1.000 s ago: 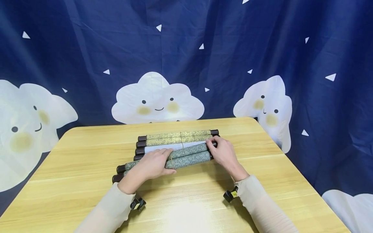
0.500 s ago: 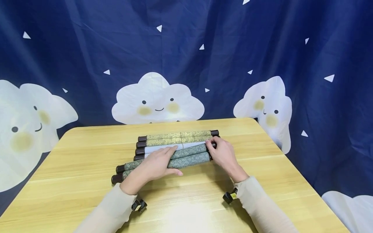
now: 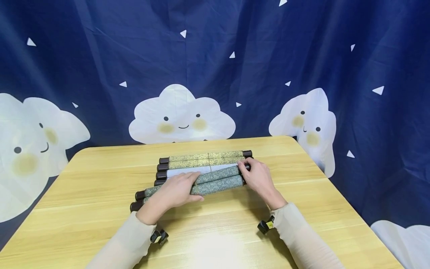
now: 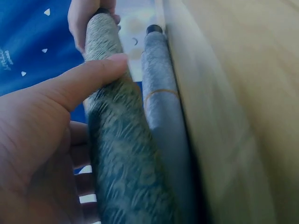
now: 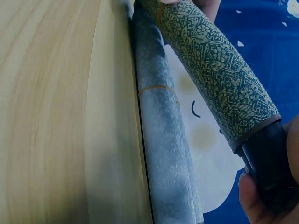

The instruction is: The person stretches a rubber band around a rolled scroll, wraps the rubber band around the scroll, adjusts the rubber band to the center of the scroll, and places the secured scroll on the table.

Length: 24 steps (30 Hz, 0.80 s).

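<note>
A rolled green patterned scroll (image 3: 218, 183), with two rollers side by side and dark end knobs, lies slanted between my hands. My left hand (image 3: 174, 190) grips its middle, the thumb (image 4: 105, 67) on the near side and the other fingers beyond it. At its right end, my right hand (image 3: 258, 177) holds the dark knob (image 5: 268, 163). In both wrist views this scroll stands apart from a pale blue scroll (image 5: 161, 130) on the table, which has a rubber band (image 4: 161, 92) round it. My left hand covers part of both scrolls in the head view.
Behind the pale blue scroll lies a yellow patterned scroll (image 3: 191, 160), also banded at the middle. The scrolls are on a wooden table (image 3: 100, 175). A dark blue curtain (image 3: 208, 63) with smiling clouds hangs behind the table's far edge.
My left hand slid slightly right along the green scroll half a second ago, its thumb stretched out, and is now back left. The right hand and the scrolls have hardly moved.
</note>
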### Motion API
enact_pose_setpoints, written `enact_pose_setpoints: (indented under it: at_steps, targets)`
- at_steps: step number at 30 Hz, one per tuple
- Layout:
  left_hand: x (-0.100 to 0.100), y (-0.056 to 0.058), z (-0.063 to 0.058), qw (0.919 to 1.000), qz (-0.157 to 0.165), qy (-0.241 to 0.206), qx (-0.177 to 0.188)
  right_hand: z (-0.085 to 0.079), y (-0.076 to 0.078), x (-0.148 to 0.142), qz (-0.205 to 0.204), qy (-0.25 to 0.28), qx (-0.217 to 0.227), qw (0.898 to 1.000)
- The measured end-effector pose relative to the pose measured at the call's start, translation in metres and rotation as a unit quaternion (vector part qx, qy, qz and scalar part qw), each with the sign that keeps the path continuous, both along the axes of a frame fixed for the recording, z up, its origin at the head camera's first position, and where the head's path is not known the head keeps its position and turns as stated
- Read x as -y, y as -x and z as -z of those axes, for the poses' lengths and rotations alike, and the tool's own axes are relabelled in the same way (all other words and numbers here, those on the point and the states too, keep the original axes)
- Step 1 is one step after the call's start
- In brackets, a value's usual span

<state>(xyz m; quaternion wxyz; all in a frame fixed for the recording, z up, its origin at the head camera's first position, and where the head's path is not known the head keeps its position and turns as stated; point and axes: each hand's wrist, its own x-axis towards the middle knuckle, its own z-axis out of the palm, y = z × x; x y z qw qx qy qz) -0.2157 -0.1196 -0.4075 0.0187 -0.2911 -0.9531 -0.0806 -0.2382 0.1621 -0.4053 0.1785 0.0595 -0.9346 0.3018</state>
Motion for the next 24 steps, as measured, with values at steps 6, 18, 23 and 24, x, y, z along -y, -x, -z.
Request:
enact_pose_setpoints:
  at_steps: [6, 18, 23, 24]
  targets:
    - [0.006, 0.000, -0.003, 0.9998, -0.011, 0.006, 0.018, 0.000, 0.002, -0.004, 0.005, -0.007, 0.005, 1.000]
    - [0.023, 0.005, -0.012, 0.9957, -0.008, -0.006, 0.092, -0.011, 0.002, -0.007, -0.016, -0.001, 0.016, 1.000]
    - [0.018, 0.008, -0.003, 0.9978, 0.002, 0.002, 0.066, -0.009, 0.002, -0.011, -0.034, -0.006, 0.026, 0.999]
    - [0.017, 0.009, 0.000, 0.9983, 0.003, 0.002, 0.058, -0.009, 0.002, -0.012, -0.039, -0.005, 0.025, 0.999]
